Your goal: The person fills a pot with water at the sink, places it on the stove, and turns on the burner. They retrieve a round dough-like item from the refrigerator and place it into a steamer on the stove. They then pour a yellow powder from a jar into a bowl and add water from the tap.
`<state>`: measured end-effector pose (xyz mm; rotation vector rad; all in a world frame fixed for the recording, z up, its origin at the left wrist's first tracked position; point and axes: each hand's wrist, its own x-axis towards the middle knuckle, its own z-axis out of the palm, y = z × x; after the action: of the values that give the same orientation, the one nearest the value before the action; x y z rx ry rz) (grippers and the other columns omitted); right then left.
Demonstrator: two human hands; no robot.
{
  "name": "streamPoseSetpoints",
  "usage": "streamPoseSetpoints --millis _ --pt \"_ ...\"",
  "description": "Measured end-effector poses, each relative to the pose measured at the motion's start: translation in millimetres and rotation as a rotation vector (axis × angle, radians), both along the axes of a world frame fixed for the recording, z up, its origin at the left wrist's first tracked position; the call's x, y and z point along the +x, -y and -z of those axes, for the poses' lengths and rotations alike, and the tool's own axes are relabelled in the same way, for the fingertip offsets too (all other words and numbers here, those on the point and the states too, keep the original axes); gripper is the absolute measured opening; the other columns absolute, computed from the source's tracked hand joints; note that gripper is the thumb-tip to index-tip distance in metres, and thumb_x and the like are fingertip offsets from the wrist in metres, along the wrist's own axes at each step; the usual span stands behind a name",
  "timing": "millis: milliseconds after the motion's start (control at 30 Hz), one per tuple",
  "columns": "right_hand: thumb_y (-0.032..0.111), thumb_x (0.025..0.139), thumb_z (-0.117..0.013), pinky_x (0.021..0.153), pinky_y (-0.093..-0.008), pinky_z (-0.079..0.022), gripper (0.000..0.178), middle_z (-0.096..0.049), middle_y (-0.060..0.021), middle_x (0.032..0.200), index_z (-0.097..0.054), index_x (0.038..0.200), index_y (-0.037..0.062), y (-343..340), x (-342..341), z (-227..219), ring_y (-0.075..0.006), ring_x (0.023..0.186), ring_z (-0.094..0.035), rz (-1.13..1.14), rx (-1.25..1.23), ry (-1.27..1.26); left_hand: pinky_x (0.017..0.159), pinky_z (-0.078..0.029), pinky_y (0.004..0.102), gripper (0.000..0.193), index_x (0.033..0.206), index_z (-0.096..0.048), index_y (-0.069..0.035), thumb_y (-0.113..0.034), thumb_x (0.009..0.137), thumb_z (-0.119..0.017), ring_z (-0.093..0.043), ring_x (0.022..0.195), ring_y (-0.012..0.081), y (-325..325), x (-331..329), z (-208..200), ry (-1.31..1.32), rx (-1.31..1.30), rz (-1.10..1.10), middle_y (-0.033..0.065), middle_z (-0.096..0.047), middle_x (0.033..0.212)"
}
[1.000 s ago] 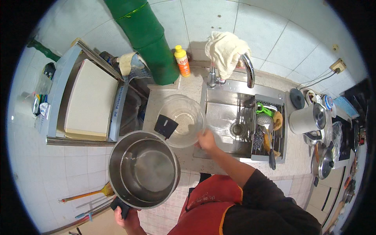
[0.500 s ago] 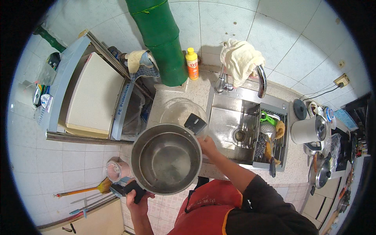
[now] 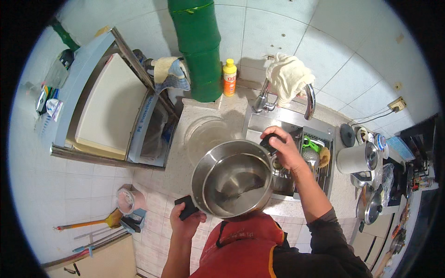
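A large steel pot [image 3: 201, 178] with two black side handles is held up in front of my red apron, tilted, with its wide mouth toward me. My left hand [image 3: 185, 222] grips the black handle at its lower left. The opposite handle, at the upper right, is wrapped by my right hand [image 3: 286, 147]. Inside is a shiny bottom; whether it holds a little water I cannot tell. Partly behind the pot's rim, a clear round lid or bowl [image 3: 197, 132] lies on the speckled counter [image 3: 174, 160]. The pot's right side overlaps the steel sink [image 3: 252, 123].
Over the sink arches a faucet [image 3: 310, 104] draped with a cloth [image 3: 289, 76]. A drain basket [image 3: 327, 169] there holds a skimmer and green-handled tool. Behind the counter stand a green pipe [image 3: 199, 60] and a yellow-capped bottle [image 3: 229, 78]. Several pots, including a lidded pan [image 3: 371, 206], sit right.
Both hands have carried the pot to the right, nearer the sink and my body. Its handles have turned slightly, and more of the clear round lid or bowl shows on the counter.
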<state>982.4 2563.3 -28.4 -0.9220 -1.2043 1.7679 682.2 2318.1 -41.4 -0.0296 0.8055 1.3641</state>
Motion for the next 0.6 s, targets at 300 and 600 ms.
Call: streamPoseSetpoints --millis 300,600 --pt "0.042 0.091 -0.070 0.069 -0.0266 -0.041 0.043 -0.061 -0.0017 0.076 -0.064 0.078 0.0021 -29 2 -32 -0.0094 0.073 -0.050 0.205 0.067 0.462 0.073 -0.051 0.0344 0.038 0.104 -0.064 -0.002 -0.032 0.083 -0.059 -0.061 0.079 0.0271 -21 35 22 0.364 -0.122 -0.029 0.0126 -0.068 0.095" --pt "0.050 0.092 -0.065 0.054 -0.0266 -0.037 0.049 -0.057 -0.0009 0.067 -0.064 0.075 0.0045 -52 -4 -32 -0.0089 0.058 -0.049 0.202 0.064 0.702 0.073 -0.050 0.0379 0.038 0.099 -0.064 0.002 -0.033 0.087 -0.054 -0.060 0.081 0.0301 -31 47 59 0.573 -0.208 -0.034 0.0174 -0.065 0.090"
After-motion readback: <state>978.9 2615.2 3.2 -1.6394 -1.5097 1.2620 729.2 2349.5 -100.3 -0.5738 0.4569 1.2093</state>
